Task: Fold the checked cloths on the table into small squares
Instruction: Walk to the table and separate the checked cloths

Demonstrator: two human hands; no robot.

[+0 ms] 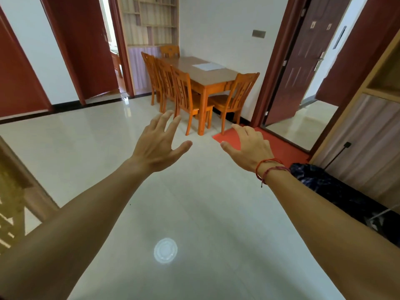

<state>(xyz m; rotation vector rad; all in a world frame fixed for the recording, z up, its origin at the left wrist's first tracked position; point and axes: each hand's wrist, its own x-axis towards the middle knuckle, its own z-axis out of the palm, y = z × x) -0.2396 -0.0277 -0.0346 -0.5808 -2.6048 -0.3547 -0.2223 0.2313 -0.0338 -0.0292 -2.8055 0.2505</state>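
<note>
**A:** Grip first. Holding anything?

**B:** Nothing at all. Left hand back-up at mid-frame, fingers fanned wide, thumb stretched toward the centre. Right hand to the right of it, fingers drooped in a loose curl, thumb pointing inward, nothing pinched. Red string bracelet round that wrist.

**A:** Touching anything?

**B:** No. Both out in the air over glossy pale floor tiles, apart from each other and from every piece of furniture.

**A:** And the cloths?

**B:** Nowhere near the hands. Wooden dining table in the upper centre of the frame, above the gap between the hands, with wooden chairs drawn up round it. On its top, one pale flat sheet. Probably a cloth to be folded, but too small to make out any check, or to tell one layer from several.

**A:** Direction from the grip?

**B:** Up-frame, more or less dead ahead, well apart. Sideways, roughly midway between the two hands, so neither clearly nearer. Long axis of the table from upper left to lower right. That of the sheet seemingly the same, though hard to say for sure.

**A:** So the step in hand?

**B:** By the look of it, only the approach, with folding not yet begun. Next, most likely: skirt the near chairs and the red mat lower right of the table, then stand at an open edge with the sheet within reach of both hands.
</note>
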